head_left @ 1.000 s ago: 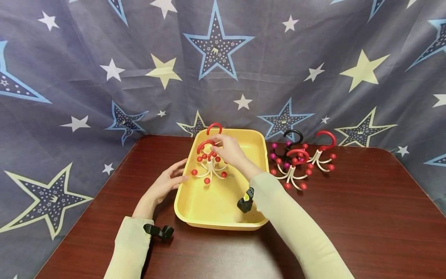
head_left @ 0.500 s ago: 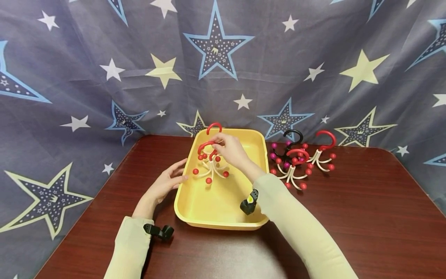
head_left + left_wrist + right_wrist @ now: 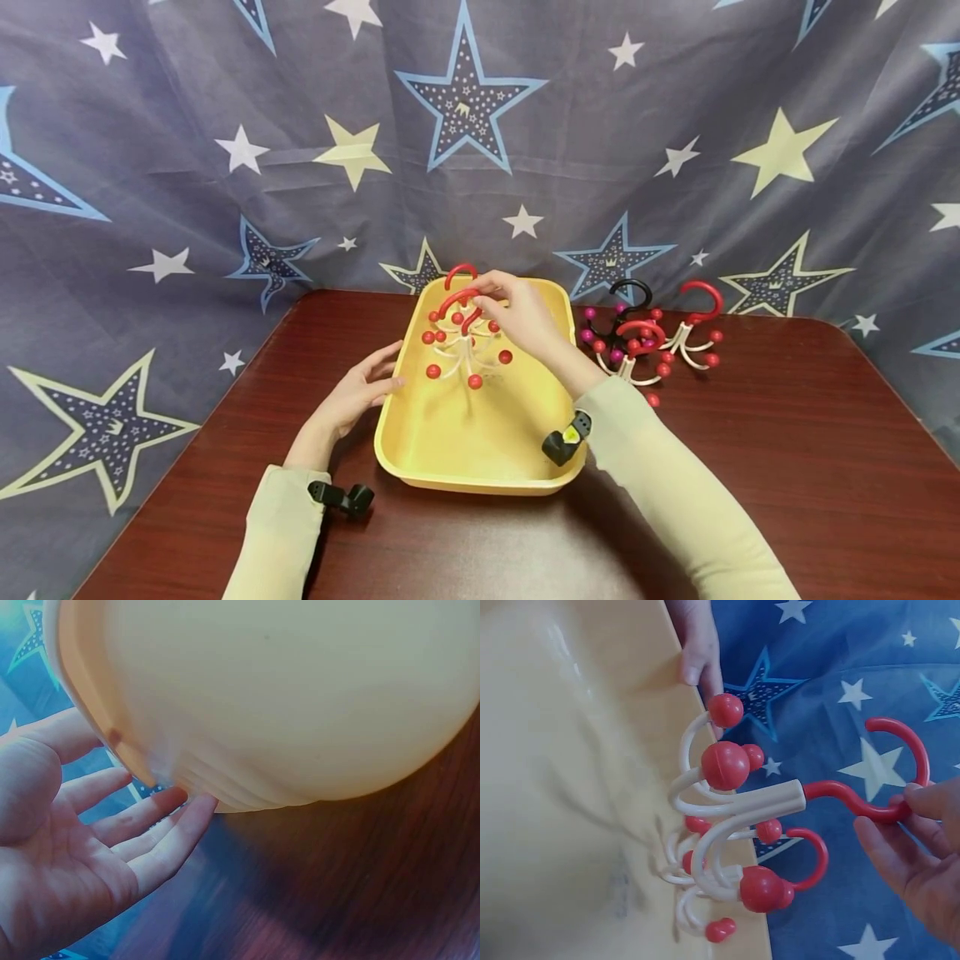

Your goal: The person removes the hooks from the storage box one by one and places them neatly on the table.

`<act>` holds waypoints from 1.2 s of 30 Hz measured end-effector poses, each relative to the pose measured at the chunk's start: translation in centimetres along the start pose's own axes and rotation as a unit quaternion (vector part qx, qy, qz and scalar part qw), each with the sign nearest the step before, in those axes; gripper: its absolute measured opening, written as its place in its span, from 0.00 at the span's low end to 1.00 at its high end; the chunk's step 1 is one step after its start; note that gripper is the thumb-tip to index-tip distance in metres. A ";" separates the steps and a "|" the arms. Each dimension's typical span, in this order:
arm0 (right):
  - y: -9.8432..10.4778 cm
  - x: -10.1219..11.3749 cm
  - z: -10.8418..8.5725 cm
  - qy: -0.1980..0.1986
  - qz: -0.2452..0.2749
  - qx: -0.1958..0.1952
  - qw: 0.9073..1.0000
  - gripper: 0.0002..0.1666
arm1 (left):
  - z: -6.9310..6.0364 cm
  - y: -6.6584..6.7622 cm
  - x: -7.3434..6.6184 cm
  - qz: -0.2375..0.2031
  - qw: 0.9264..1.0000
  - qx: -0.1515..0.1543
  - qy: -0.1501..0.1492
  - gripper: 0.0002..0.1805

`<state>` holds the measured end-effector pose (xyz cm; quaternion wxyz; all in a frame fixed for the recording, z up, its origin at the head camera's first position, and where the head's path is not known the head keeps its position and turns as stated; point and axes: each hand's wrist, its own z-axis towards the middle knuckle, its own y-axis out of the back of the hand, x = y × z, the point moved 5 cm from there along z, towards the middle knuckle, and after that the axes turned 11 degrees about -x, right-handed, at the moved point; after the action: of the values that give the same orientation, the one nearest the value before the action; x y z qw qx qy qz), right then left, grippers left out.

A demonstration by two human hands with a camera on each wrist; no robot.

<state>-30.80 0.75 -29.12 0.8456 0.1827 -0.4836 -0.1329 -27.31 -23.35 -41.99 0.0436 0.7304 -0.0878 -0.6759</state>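
Note:
My right hand [image 3: 519, 315] pinches the red hook of a multi-arm hanger [image 3: 466, 343], whose white arms curve out to red balls. This hanger [image 3: 769, 799] hangs upright over the yellow tray [image 3: 480, 442], its arms apart from the floor. Behind it a second similar hanger, with its red hook [image 3: 461, 270] showing, stands in the tray's far left part, partly hidden. At the tray's left rim, my left hand [image 3: 348, 402] rests with its thumb over the edge. The left wrist view shows that hand's fingers [image 3: 169, 844] fairly straight against the tray's outer wall.
Right of the tray, two red-and-white hangers [image 3: 701, 312] and a black one with magenta balls [image 3: 621, 327] stand close together on the dark wooden table [image 3: 795, 433]. My right sleeve partly covers the nearest. A star-patterned curtain [image 3: 570, 150] hangs behind.
My right hand has risen and shifted right, lifting the pinched hanger with it. The left hand and the tray have stayed almost still.

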 end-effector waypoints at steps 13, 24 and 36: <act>6.0 0.8 -1.6 0.020 0.034 -0.051 0.998 0.11 | 0.0 -0.1 0.0 0.000 1.000 -0.004 -0.001 0.37; 11.2 0.7 -2.6 0.009 -0.011 -0.105 0.994 0.13 | -0.1 0.0 0.1 0.000 1.000 -0.001 -0.004 0.37; 16.3 0.1 -3.6 0.018 -0.037 -0.177 0.983 0.11 | -0.1 0.0 0.1 -0.006 1.000 0.003 -0.006 0.38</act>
<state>-26.83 16.01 -23.58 0.8676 0.0497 -0.4301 -0.2444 -27.21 -23.39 -42.10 0.0363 0.7272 -0.0858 -0.6801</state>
